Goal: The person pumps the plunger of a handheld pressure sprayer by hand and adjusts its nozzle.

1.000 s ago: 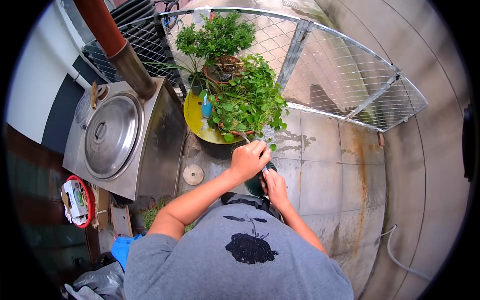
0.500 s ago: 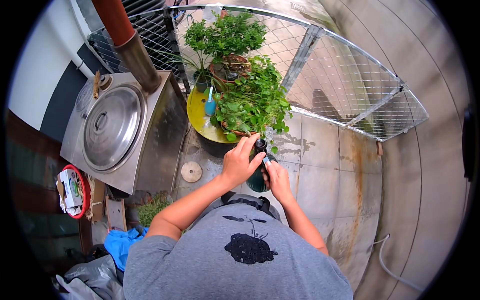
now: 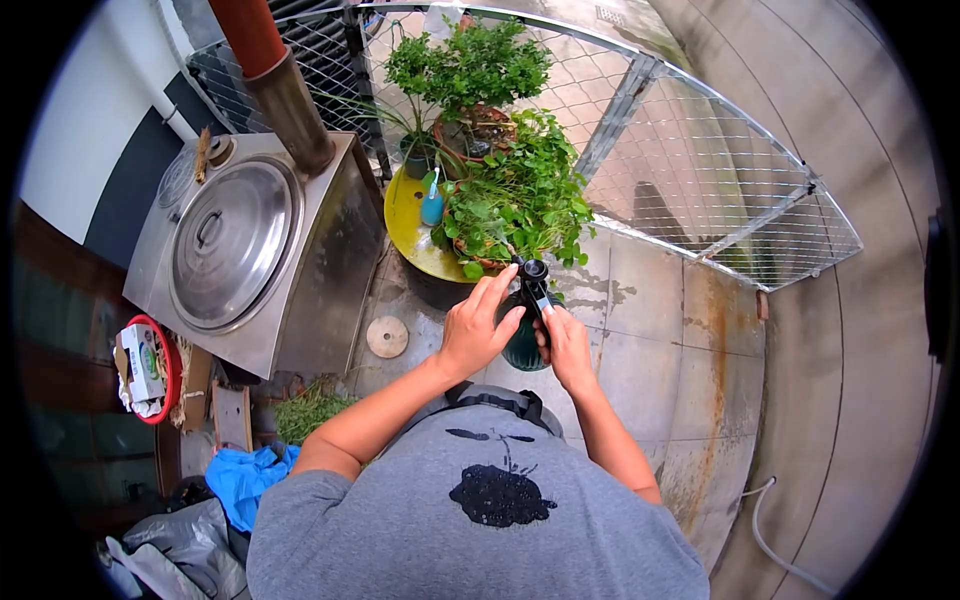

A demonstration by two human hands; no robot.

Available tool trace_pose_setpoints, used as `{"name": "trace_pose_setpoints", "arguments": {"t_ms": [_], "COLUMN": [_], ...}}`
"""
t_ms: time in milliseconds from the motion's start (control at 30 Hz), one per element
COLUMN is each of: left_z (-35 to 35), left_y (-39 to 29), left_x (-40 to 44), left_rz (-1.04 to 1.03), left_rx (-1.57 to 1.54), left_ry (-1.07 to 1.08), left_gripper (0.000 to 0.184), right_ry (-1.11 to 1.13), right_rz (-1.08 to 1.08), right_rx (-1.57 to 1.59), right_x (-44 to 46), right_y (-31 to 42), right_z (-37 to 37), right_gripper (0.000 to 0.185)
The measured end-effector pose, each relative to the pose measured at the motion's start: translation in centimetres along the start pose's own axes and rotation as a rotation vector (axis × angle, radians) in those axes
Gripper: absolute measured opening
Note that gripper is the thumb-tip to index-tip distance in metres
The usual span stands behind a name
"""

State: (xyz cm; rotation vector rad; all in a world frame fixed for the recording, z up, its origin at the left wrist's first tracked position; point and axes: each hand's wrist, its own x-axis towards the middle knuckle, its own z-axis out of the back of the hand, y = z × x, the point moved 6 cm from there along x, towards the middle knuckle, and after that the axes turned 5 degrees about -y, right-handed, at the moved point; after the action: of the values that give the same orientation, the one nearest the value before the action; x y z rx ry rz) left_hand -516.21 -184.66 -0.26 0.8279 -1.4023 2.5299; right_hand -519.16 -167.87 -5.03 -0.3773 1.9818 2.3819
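Observation:
A pump spray bottle with a dark green body [image 3: 522, 345] and a black head [image 3: 535, 270] is held in front of my waist. My right hand [image 3: 567, 345] is wrapped round its handle from the right. On the other side, my left hand [image 3: 475, 325] has its fingers stretched out and the thumb apart, with the fingertips at the sprayer's nozzle; whether they touch it I cannot tell. Just beyond the nozzle grow leafy green plants [image 3: 525, 205] in a pot, on a yellow round lid [image 3: 405, 225]. A small blue bottle [image 3: 432, 208] stands on that lid.
To the left is a steel stove [image 3: 320, 265] with a large lidded pot [image 3: 235, 240] and a flue pipe [image 3: 290, 110]. A wire mesh fence [image 3: 690, 200] runs behind the plants. A round disc [image 3: 387, 337] lies on the tiles; a red basin [image 3: 170, 370] holds boxes.
The view has shifted a little. The sprayer's head now shows more fully, slightly to the right of and higher than before. My right hand keeps its grip on the sprayer.

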Motion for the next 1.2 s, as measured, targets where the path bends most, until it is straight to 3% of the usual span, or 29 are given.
{"name": "trace_pose_setpoints", "arguments": {"t_ms": [367, 1200], "left_z": [0.3, -0.3], "left_y": [-1.3, -1.0], "left_x": [1.7, 0.7], "left_rz": [-0.077, -0.022], "left_rx": [-0.002, -0.028], "left_ry": [0.002, 0.045], "left_gripper": [0.040, 0.041], "right_ry": [-0.004, -0.022], "right_rz": [0.009, 0.005], "right_rx": [0.000, -0.012], "right_x": [-0.2, -0.7], "right_y": [-0.3, -0.7], "right_z": [-0.2, 0.2], "right_gripper": [0.038, 0.040]}}
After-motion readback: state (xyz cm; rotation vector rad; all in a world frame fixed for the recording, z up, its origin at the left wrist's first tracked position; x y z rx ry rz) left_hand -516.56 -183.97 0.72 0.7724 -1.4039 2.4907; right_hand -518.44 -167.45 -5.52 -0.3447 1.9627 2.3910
